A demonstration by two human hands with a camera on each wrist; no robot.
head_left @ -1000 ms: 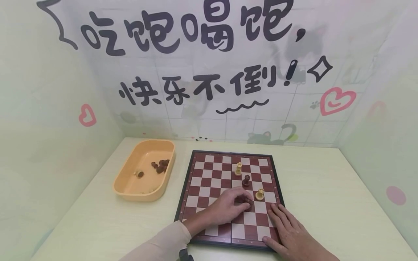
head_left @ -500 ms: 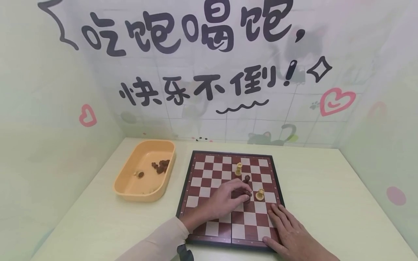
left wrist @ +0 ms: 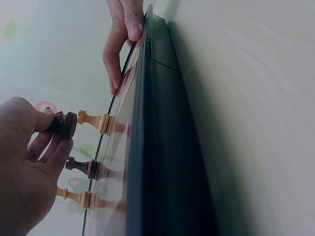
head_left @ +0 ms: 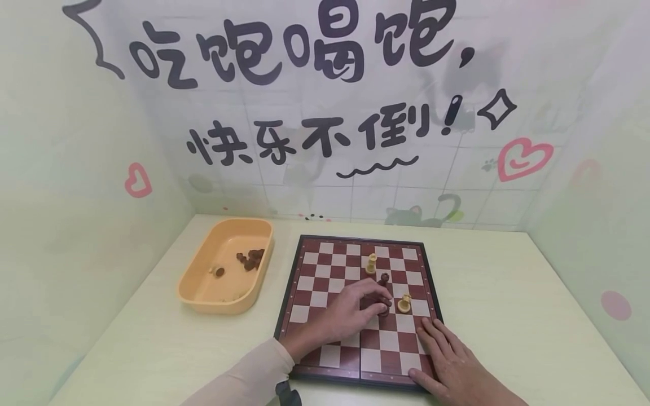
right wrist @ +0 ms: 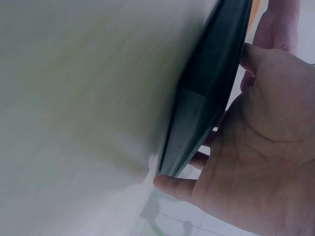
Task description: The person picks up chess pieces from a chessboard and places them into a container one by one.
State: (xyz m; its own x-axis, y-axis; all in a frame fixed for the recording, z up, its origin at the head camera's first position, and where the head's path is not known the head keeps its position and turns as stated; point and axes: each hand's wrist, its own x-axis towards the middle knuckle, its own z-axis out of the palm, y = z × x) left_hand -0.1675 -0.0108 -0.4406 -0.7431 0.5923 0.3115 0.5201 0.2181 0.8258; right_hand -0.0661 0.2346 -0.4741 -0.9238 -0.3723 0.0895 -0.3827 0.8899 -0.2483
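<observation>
In the head view, my left hand (head_left: 350, 310) is over the middle of the chessboard (head_left: 330, 361), pinching a dark chess piece (left wrist: 63, 124) between thumb and fingers. The left wrist view shows its round base facing the board, apart from the surface; fingers hide its top. Just beyond stands another dark chess piece (head_left: 384, 278), partly covered by the hand in the head view. One light chess piece (head_left: 404, 303) stands to the right, a second light chess piece (head_left: 372, 264) farther back. My right hand (head_left: 454, 363) rests on the board's near right edge, fingers extended.
Left of the board, an orange tray (head_left: 190, 299) holds dark pieces (head_left: 251, 259) and a few light ones. The pale table (head_left: 487, 282) runs back to a printed curtain (head_left: 325, 192), with similar curtains at both sides. The board has a dark raised frame.
Over the first half second, my left hand moved slightly away from me, toward the standing dark piece, with the dark chess piece in its fingers. Since then it is nearly still. The right hand stayed put.
</observation>
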